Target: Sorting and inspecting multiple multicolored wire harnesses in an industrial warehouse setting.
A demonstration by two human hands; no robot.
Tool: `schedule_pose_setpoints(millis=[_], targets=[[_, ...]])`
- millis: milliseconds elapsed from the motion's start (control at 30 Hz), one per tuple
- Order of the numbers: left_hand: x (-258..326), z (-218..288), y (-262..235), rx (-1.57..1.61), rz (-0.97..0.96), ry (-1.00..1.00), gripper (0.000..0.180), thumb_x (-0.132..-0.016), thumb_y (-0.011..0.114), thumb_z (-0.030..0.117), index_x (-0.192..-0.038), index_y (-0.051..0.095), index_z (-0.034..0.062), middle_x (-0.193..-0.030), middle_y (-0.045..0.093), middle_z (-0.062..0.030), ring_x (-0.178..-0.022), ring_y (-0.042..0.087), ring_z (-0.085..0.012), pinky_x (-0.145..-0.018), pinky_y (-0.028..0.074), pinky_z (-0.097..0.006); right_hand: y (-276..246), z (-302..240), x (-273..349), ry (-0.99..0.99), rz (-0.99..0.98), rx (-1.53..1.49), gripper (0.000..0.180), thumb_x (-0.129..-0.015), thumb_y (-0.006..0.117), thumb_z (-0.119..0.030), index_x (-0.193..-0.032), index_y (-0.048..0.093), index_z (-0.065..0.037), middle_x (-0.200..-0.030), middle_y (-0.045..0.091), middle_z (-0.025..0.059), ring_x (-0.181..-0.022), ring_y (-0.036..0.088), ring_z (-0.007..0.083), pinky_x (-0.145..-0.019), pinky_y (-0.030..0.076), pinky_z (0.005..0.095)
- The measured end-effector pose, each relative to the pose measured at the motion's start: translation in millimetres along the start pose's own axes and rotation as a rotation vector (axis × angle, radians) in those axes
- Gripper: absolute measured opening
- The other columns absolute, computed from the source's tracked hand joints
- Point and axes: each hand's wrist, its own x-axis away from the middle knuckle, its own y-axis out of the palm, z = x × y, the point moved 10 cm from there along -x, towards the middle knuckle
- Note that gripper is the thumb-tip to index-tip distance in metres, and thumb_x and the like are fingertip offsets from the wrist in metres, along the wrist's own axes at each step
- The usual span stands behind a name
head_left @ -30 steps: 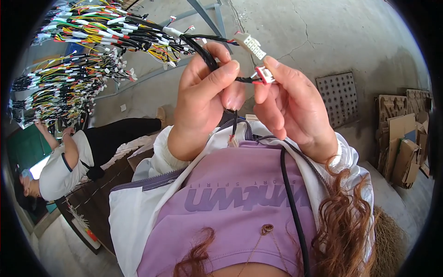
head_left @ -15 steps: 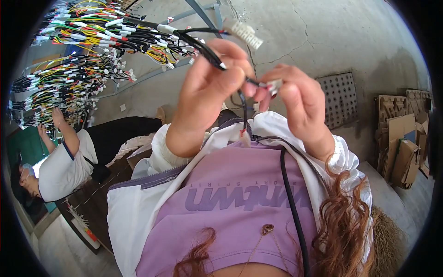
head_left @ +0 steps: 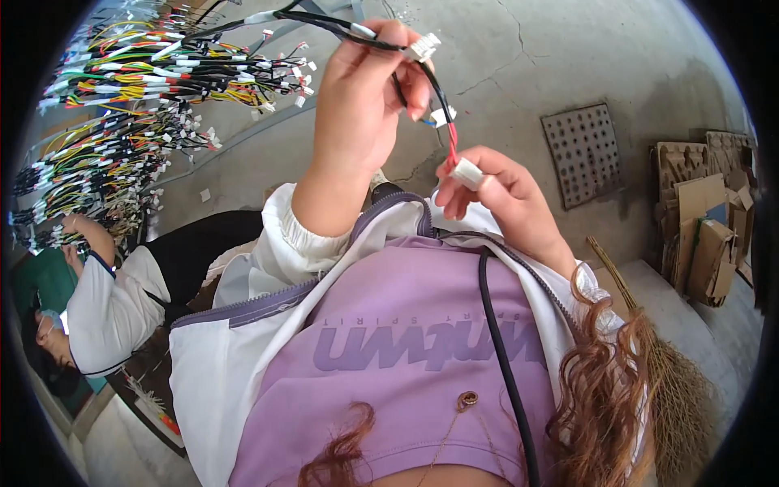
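My left hand [head_left: 365, 105] is closed around the black-sleeved branches of a wire harness [head_left: 320, 23], which runs in from the upper left. One white connector [head_left: 422, 47] sticks out by its fingertips. From there a black branch with red wires bends down to a white plug [head_left: 466, 173], pinched by my right hand [head_left: 507, 191] between thumb and fingers. A smaller white connector [head_left: 442, 116] with a blue wire dangles between the hands.
Thick bundles of coloured wire harnesses [head_left: 162, 69] hang at the upper left. Beside them a co-worker [head_left: 122, 284] reaches into the bundles. A perforated plate [head_left: 583, 154] lies on the concrete floor, with cardboard [head_left: 704, 223] stacked at right and a straw broom [head_left: 673, 390] below it.
My left hand has moved up a little with the harness. The right hand has shifted down and now pinches the plug on the red-wired branch, stretched out from the left hand.
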Motion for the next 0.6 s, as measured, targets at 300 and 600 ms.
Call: schedule_pose_setpoints(millis=[300,600], targets=[[2,-8,12,0.612,-0.01,-0.064,0.012,-0.085,0.042,0.013,-0.084,0.052,0.006,-0.072,0.046,-0.0042,-0.055,0.03,-0.0104,-0.048,0.026,-0.024,5,-18,-9,-0.337,0.056,-0.092,0.093,-0.067,0.071,-0.001,-0.137,0.011,-0.009,-0.104,0.046,0.008,-0.071,0.051,0.0117,-0.069,0.044,0.025],[18,-29,2,0.702,-0.093,-0.268,0.024,-0.091,0.03,0.018,-0.089,0.053,0.0102,-0.072,0.043,-0.0007,-0.05,0.026,-0.0098,-0.042,0.024,-0.022,52,-67,-6,-0.771,-0.05,0.539,0.054,-0.066,0.074,-0.022,-0.11,0.051,-0.001,-0.082,0.054,0.0065,-0.06,0.048,0.0124,-0.053,0.041,0.0236]])
